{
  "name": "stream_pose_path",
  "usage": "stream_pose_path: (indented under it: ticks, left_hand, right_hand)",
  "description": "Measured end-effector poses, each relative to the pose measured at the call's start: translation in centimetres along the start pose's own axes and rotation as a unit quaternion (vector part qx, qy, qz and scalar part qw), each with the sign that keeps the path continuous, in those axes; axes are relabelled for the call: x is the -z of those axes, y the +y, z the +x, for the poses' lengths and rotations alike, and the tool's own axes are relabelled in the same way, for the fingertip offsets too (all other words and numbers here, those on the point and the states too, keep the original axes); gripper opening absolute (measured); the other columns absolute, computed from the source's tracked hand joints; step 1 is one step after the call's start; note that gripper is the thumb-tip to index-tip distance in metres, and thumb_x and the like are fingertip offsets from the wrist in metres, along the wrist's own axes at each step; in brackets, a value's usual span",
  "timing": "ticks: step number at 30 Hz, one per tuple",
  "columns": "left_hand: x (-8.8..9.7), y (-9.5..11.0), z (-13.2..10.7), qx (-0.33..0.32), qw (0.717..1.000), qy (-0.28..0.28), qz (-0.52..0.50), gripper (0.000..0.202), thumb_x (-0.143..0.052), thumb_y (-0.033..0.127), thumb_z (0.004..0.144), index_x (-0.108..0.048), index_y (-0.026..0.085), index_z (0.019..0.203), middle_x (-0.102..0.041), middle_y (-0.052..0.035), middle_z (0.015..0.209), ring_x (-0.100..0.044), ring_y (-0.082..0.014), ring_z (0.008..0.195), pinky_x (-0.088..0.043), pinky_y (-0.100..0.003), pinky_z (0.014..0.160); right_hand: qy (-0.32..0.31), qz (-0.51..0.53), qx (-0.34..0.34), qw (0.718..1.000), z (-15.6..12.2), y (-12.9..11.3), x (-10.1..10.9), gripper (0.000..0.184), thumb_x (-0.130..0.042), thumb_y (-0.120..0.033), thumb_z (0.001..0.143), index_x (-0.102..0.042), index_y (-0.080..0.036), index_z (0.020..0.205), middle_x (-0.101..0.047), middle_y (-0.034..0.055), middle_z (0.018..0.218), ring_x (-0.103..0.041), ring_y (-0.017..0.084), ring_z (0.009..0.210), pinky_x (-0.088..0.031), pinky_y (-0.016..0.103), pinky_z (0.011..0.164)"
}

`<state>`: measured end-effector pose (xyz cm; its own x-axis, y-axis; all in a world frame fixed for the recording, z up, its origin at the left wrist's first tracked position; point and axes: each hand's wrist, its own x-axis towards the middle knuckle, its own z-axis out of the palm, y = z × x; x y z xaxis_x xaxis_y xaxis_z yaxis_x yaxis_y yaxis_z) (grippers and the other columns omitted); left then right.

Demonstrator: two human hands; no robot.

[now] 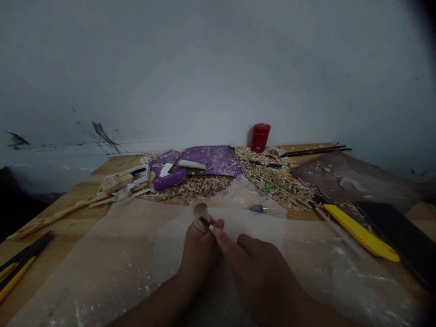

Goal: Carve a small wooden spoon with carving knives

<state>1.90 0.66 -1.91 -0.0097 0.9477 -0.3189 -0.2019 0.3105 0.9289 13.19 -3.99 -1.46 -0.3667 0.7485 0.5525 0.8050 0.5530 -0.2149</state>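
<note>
My left hand (pixel 199 256) is closed round a small pale piece of wood (pixel 200 210) that sticks up above the thumb. My right hand (pixel 255 268) is closed in a pinch on a thin carving blade (pixel 206 222), whose dark tip lies against the wood piece. Both hands meet low in the middle of the view, above a clear plastic sheet (pixel 112 263) spread over the wooden table (pixel 81 186).
Wood shavings (pixel 272 175) pile behind the hands, with a purple mat (pixel 213 160), a red can (pixel 260 137), a yellow utility knife (pixel 361 234), a dark slab (pixel 402 236), and black and yellow tools (pixel 17 268) at the left edge. A grey wall stands behind the table.
</note>
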Motion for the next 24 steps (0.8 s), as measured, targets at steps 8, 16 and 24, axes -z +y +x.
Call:
stream_pose_path:
  ticks: [8, 16, 24]
  left_hand:
    - [-0.14, 0.10, -0.02, -0.002, 0.999, 0.003, -0.044, 0.028, -0.069, 0.028, 0.061, -0.042, 0.020, 0.065, -0.040, 0.0114, 0.040, -0.033, -0.0038, 0.037, -0.027, -0.016, 0.038]
    - [-0.02, 0.04, -0.06, -0.003, 1.000, 0.001, -0.028, 0.028, -0.067, 0.029, 0.065, -0.041, 0.020, 0.066, -0.041, 0.0113, 0.041, -0.036, -0.0048, 0.037, -0.029, -0.017, 0.038]
    - [0.28, -0.33, 0.26, 0.017, 0.999, -0.008, -0.027, 0.029, -0.067, 0.031, 0.065, -0.041, 0.020, 0.062, -0.042, 0.0091, 0.042, -0.037, -0.0055, 0.038, -0.030, -0.018, 0.040]
  right_hand:
    - [0.030, 0.016, -0.009, 0.999, 0.25, -0.36, -1.01, 0.037, -0.033, -0.011, 0.088, -0.054, -0.006, 0.118, -0.057, 0.0078, 0.060, -0.054, 0.019, 0.049, -0.040, 0.028, 0.043]
    - [-0.002, 0.080, -0.053, 0.995, 0.37, -0.32, -1.03, 0.039, -0.031, -0.013, 0.088, -0.055, -0.008, 0.119, -0.060, 0.0089, 0.065, -0.057, 0.019, 0.055, -0.046, 0.029, 0.049]
    - [-0.013, 0.222, -0.122, 0.967, 0.90, -0.38, -0.46, 0.036, -0.037, -0.011, 0.088, -0.055, -0.017, 0.118, -0.066, 0.0065, 0.085, -0.062, 0.016, 0.075, -0.048, 0.027, 0.068]
